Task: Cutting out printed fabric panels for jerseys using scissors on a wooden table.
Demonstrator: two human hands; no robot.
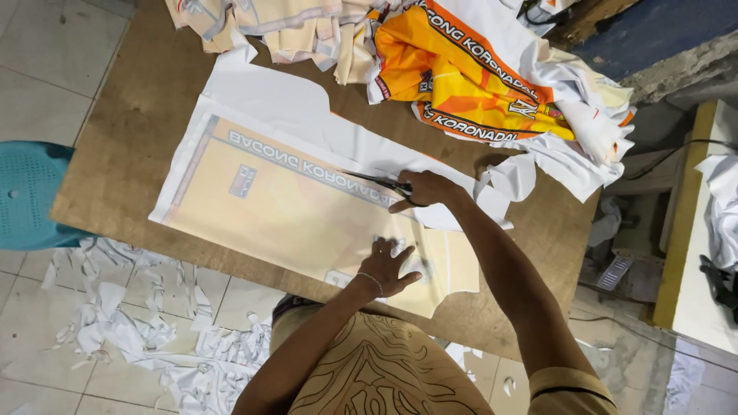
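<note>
A brown wooden table (pixel 131 131) fills most of the view, standing on a pale tiled floor (pixel 46 46) where a heap of white fabric scraps (pixel 154 338) lies by its near edge and a teal plastic stool (pixel 27 192) sits at the left. Spread flat across the table is a long pale-yellow printed fabric panel (pixel 269 204) with a white border and a line of grey lettering along its far side; it runs from the table's left part to the person's hands. Behind it, at the far edge of the table, a pile of orange, white and cream printed cloth (pixel 477 77) is bunched up. The right hand (pixel 427 188) has its grip clenched through the handles of dark scissors (pixel 380 182), whose blades point left along the panel's lettered border. The left hand (pixel 388 265), a thin bracelet at its wrist, lies released with fingers spread, pressing flat on the panel near its near edge, just beside the right hand
</note>
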